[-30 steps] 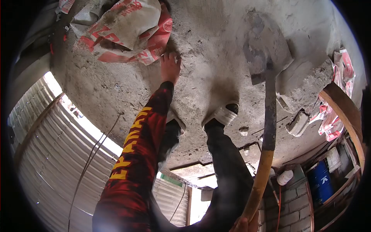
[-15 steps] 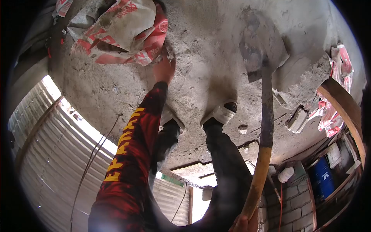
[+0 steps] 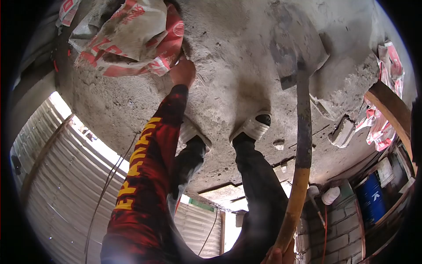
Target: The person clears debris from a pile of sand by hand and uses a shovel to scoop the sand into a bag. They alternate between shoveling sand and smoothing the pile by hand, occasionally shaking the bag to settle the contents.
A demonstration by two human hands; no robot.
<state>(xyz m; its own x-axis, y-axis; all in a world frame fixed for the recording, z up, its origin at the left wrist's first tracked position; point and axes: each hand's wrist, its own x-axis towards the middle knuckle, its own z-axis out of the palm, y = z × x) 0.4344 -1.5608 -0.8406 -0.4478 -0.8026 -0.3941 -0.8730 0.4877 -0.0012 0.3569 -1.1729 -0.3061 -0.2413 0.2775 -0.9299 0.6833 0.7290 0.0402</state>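
Observation:
At the upper left, a crumpled white cement sack (image 3: 145, 33) with red print lies on the rough concrete floor. My left hand (image 3: 183, 71) is closed on its lower right edge; the fingertips are partly hidden behind the sack. A shovel (image 3: 303, 132) slants up the right side, its handle dark near the blade and yellowish-brown lower down. Its dusty grey blade (image 3: 296, 46) lies on the floor near the top. At the bottom edge, my right hand (image 3: 278, 255) wraps round the lower end of that handle, partly cut off by the frame.
Rubble and a broken concrete block (image 3: 343, 132) lie right of the shovel. Beyond them are another red-and-white sack (image 3: 380, 127) and a curved wooden piece (image 3: 389, 110). A blue drum (image 3: 371, 198) stands lower right. Corrugated metal sheeting (image 3: 66, 176) walls the left side.
My left hand has shifted slightly left along with the sack's edge, and its grip shows more clearly. The shovel and my right hand stay nearly where they were.

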